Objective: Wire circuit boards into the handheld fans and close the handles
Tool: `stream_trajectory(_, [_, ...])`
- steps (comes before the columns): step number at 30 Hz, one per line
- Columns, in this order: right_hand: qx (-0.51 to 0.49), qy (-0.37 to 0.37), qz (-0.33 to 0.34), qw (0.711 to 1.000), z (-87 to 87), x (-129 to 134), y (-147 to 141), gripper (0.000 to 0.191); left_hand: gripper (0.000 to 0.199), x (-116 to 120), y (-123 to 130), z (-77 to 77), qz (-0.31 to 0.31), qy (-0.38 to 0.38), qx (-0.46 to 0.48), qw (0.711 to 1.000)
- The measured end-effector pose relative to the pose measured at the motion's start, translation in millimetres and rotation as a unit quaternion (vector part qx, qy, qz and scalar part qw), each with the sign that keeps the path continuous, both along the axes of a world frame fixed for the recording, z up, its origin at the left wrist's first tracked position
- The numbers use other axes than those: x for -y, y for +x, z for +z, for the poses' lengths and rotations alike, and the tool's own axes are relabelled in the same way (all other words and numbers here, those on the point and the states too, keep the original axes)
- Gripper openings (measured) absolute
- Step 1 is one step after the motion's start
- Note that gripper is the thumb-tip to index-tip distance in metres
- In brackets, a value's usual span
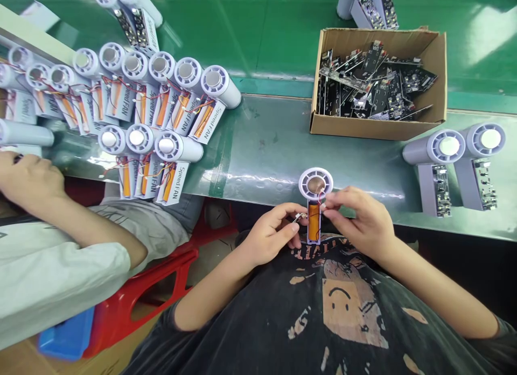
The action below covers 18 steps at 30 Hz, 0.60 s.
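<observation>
Watching through the head camera from my remote station, I see a long green tabletop (pixel 266 143) across the upper part of the frame. At the upper left lie rows of grey cylindrical fan bodies (pixel 161 89), each wired to a printed "Speed FAN" card (pixel 204 120). At the upper right sits a cardboard box (pixel 377 127) heaped with black circuit boards (pixel 371 84), and at the far right two grey fan housings (pixel 448 148) lie with boards attached. At the lower left, a co-worker's white sleeve (pixel 52 272) and hand (pixel 28 181) reach the tabletop, above a red stool (pixel 161 267).

At lower centre, over the person's dark printed T-shirt (pixel 335 310), a small fan unit (pixel 315 184) stands upright between the hands, just at the tabletop's front edge. It has a round white head with a metallic centre, above a narrow white frame holding an orange battery pack (pixel 314 221). The left hand (pixel 269 232) pinches a small metal connector (pixel 299 217) beside the pack. The right hand (pixel 359 219) closes narrowly, its fingertips (pixel 329 201) on thin red wires (pixel 319 200) below the head.
</observation>
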State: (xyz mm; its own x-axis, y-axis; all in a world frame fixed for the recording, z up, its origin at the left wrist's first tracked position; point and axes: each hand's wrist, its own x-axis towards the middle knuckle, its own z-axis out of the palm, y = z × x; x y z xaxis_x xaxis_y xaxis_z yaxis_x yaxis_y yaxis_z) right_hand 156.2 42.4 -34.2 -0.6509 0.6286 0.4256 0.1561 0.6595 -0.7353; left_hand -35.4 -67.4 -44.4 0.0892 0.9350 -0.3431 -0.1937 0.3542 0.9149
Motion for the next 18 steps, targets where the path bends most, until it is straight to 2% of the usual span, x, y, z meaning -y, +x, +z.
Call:
stream_trajectory(2, [0.007,0.062,0.044,0.997,0.6,2.8,-1.1,0.019,0.026,-0.6,4.5,-1.6,0.016,-0.015,0.096,0.995])
stream_trajectory(5, [0.034,0.086,0.057,0.994,0.8,7.0,-3.6,0.013,0.027,-1.8,9.9,-3.1,0.024,-0.024,0.167,0.985])
stream_trajectory(12, [0.060,0.060,0.010,0.996,4.8,11.9,-8.2,0.011,0.026,-2.2,13.5,-1.4,0.035,-0.028,0.179,0.983])
stream_trajectory(18, [0.057,0.002,-0.003,0.998,6.8,10.8,-6.2,0.011,0.027,-1.2,13.8,-2.8,0.044,-0.027,0.185,0.981])
